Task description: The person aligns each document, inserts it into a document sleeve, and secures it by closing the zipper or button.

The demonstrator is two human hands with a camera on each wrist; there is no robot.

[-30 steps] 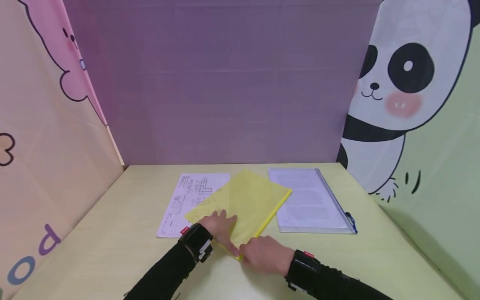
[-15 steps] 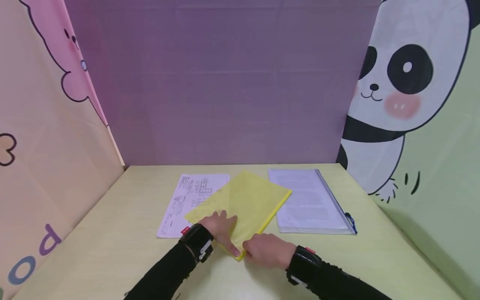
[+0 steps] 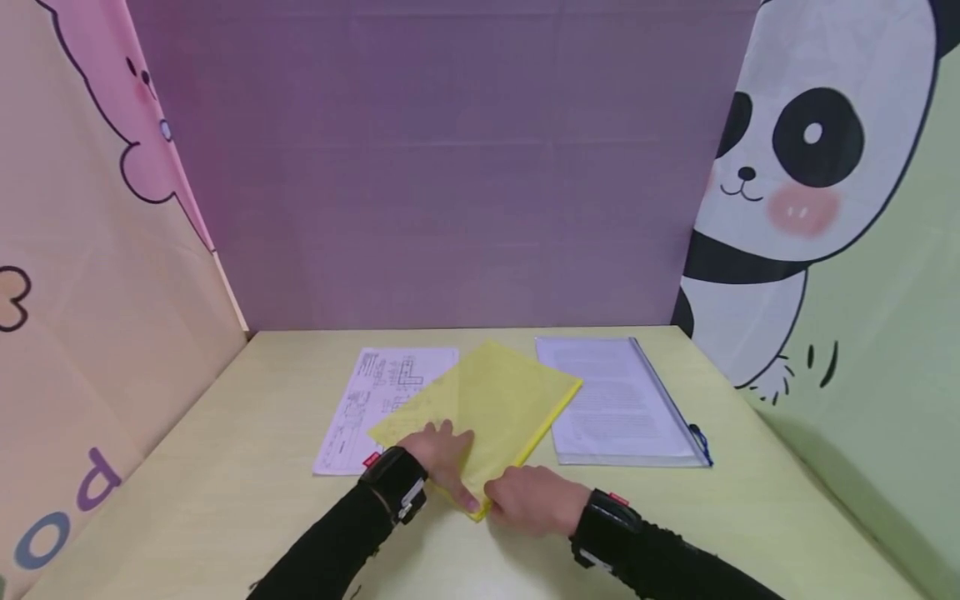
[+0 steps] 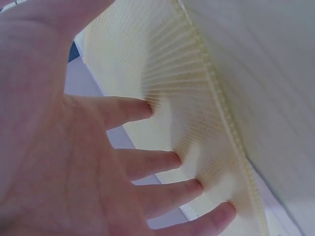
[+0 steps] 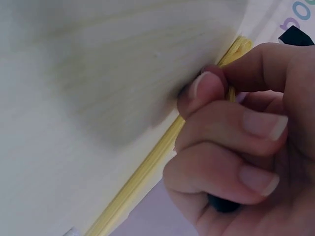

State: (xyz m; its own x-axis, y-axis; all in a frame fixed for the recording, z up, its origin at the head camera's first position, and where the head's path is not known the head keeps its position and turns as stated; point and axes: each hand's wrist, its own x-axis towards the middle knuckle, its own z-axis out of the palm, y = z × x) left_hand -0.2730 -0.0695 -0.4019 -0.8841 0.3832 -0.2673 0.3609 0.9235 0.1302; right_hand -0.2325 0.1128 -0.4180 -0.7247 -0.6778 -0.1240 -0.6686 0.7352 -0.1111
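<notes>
A yellow mesh zipper pouch [image 3: 510, 383] lies slanted on the table in the head view, one corner towards me. My left hand [image 3: 438, 454] rests on its near left part with the fingers spread. In the left wrist view the straight fingertips [image 4: 189, 189] press dents into the mesh beside its edge. Close to the near corner, my right hand [image 3: 536, 500] pinches the pouch's zipped edge between thumb and curled index finger. The yellow edge [image 5: 142, 167] runs past the curled fingers in the right wrist view. Whether a zipper pull sits between the fingertips is hidden.
A printed sheet with drawings [image 3: 367, 400] lies at the left, partly under the pouch. To the right is a clear folder with printed pages [image 3: 622, 408], a dark blue spine bar [image 3: 671, 400] along its right side. A purple backdrop [image 3: 465, 167] stands behind the table.
My right hand has shifted slightly right and away from me along the pouch's edge, leaving the near corner a little more exposed. The left hand and the pouch have stayed put.
</notes>
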